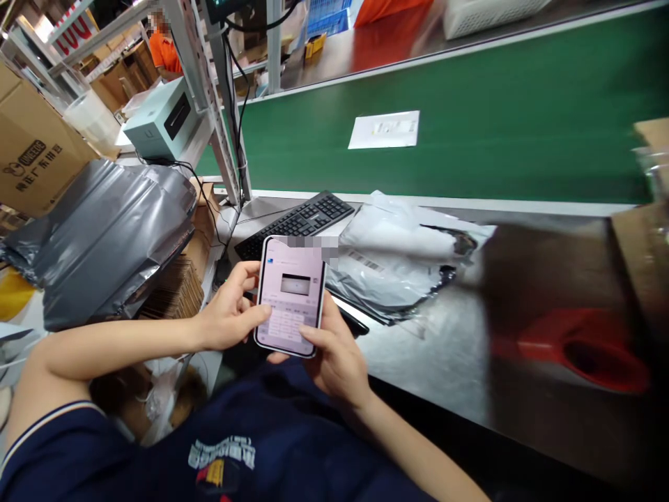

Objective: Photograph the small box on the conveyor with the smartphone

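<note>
A smartphone [290, 289] with a pale case is held upright in front of my body, its screen lit with a message page and an on-screen keyboard. My left hand [233, 307] grips its left edge, thumb on the lower part of the screen. Around the lower right side wraps my right hand [337, 348], its thumb also over the on-screen keys. Just behind the phone lie a black keyboard [318, 215] and a crumpled white plastic mailing bag [397, 244] on the metal bench.
A green conveyor belt [496, 118] runs behind the bench, carrying a flat white labelled parcel [384, 130]. Grey plastic bags [120, 244], a cardboard box [36, 139] and a light-blue label printer [162, 122] stand left. A blurred red object [580, 352] sits right. A person in orange [164, 50] is far off.
</note>
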